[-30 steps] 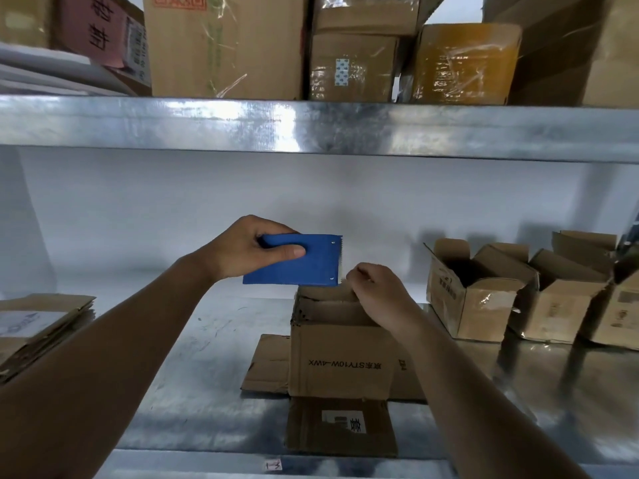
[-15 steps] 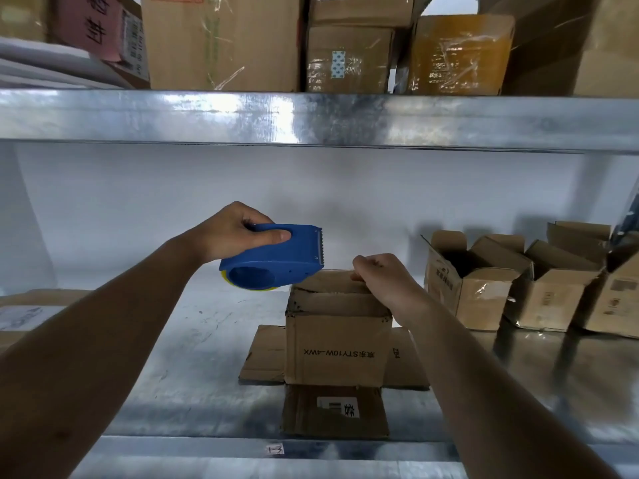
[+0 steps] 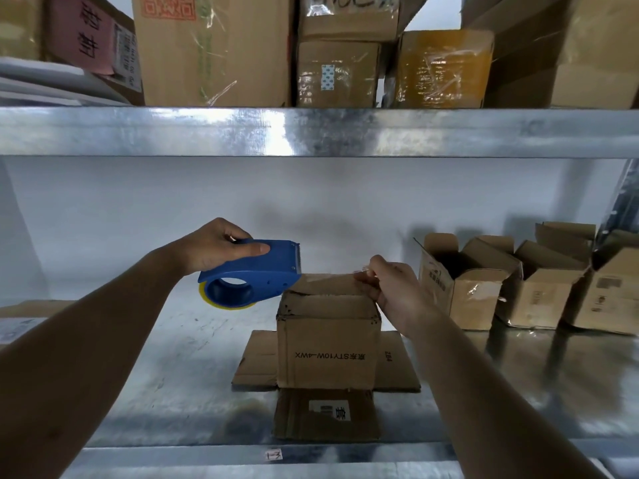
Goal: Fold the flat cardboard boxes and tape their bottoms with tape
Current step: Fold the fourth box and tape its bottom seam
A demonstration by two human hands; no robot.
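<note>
A small brown cardboard box (image 3: pixel 326 354) stands upside down on the metal shelf (image 3: pixel 173 382), its lower flaps spread flat around it. My left hand (image 3: pixel 216 245) grips a blue tape dispenser (image 3: pixel 256 273) just left of the box's top, with a yellow-edged tape roll under it. A strip of clear tape (image 3: pixel 328 278) runs from the dispenser across the closed top flaps. My right hand (image 3: pixel 390 286) pinches the tape's end at the top right edge of the box.
Three folded open boxes (image 3: pixel 463 285) stand in a row at the right back. Flat cardboard (image 3: pixel 20 319) lies at the left edge. An upper metal shelf (image 3: pixel 318 131) carries large taped cartons (image 3: pixel 214 50). The shelf's front lip (image 3: pixel 276 458) runs close to me.
The dispenser turned from flat-on to side-on and moved left and down, drawing tape across the box top. My right hand shifted from the box's top middle to its right edge.
</note>
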